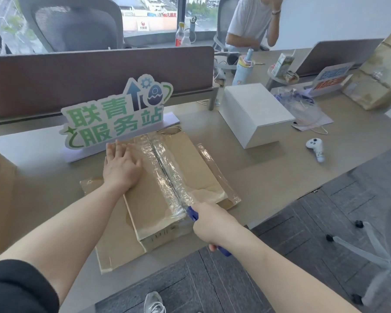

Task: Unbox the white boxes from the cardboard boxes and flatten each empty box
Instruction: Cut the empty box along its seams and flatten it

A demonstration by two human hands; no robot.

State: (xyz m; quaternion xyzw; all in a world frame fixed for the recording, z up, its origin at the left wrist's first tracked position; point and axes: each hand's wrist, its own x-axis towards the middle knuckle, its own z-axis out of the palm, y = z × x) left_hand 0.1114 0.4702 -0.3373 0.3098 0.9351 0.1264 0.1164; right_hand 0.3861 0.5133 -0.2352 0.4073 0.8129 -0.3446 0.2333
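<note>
Desk (269, 177), one workstation. Centre: taped carton (167, 177), closed, lying on a flattened carton (113, 245) that juts out at 7 o'clock. Tape seam (165, 172) runs 12 to 6 along the lid. Left hand (121, 164): flat, fingers straight, pressing the lid at the carton's 10 o'clock. Right hand (212, 224): fist round a blue knife (193, 213), tip at the seam's 6 o'clock end. White box (253, 114): shut, at 2 o'clock from the carton, well apart. Controller (315, 149): at 3 o'clock. Sign (115, 116): upright at 12 o'clock, just behind the carton.
</note>
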